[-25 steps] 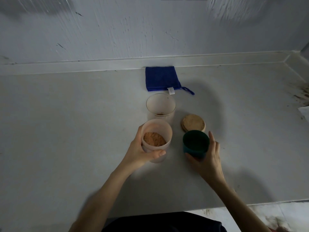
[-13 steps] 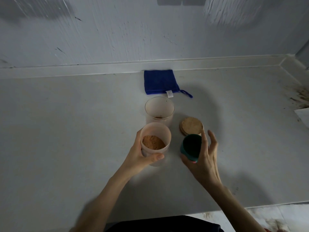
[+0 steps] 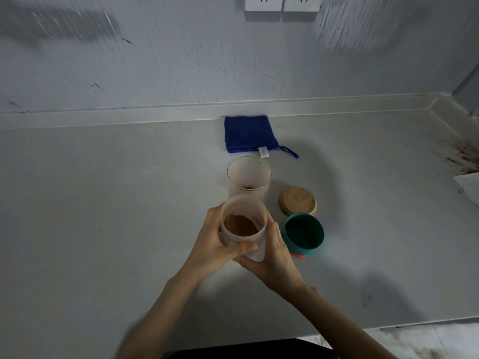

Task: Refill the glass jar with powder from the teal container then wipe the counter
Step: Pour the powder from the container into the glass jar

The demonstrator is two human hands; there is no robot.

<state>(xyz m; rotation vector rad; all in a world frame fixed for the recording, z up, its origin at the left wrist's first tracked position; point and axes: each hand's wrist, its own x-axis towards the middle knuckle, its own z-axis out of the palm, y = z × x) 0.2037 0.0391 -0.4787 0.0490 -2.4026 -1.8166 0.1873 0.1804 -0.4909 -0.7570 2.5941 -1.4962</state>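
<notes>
A frosted container [image 3: 243, 204] with brown powder in its bottom is held just above the counter [image 3: 103, 203]. My left hand [image 3: 210, 244] grips it from the left, thumb across the front. My right hand [image 3: 274, 263] holds its right side and base. Its teal lid [image 3: 303, 234] lies upside down on the counter just to the right. Directly behind stands the open glass jar [image 3: 248, 174], with only a trace of powder at the bottom. A folded blue cloth [image 3: 247, 133] lies behind the jar, near the wall.
A round cork lid [image 3: 298, 202] lies right of the jar, touching the teal lid's far side. Brown stains [image 3: 464, 154] and a white sheet [image 3: 469, 182] mark the counter's far right. The counter's front edge runs along the bottom right.
My right hand has let go of the teal lid, which now lies on the counter, and has moved left onto the powder container. My left hand kept its grip.
</notes>
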